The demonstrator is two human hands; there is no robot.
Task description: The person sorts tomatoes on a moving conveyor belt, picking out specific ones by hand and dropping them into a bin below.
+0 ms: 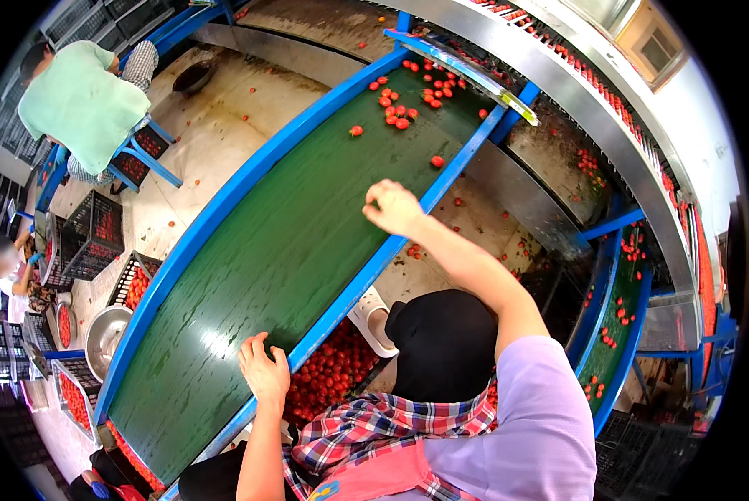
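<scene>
A green conveyor belt (pixel 274 238) slopes across the view between blue side rails (pixel 349 282). Above its lower part is my left hand (pixel 265 369), palm down with fingers apart and nothing seen in it. My right hand (pixel 394 206) hovers over the belt near the right rail. Its fingers are bent, with a gap beside the thumb; no fruit shows in it, though the palm is hidden. Small red tomatoes (pixel 401 113) lie scattered on the belt's far end. A single tomato (pixel 437 161) lies nearer my right hand.
Under the near rail, a container is full of tomatoes (pixel 330 376). Left of the belt stand a metal bowl (pixel 108 341) and black crates (pixel 92 232). One person (pixel 86 100) sits on a blue stool; another person (pixel 11 269) is farther left. A curved metal sorting line (pixel 600 94) runs at right.
</scene>
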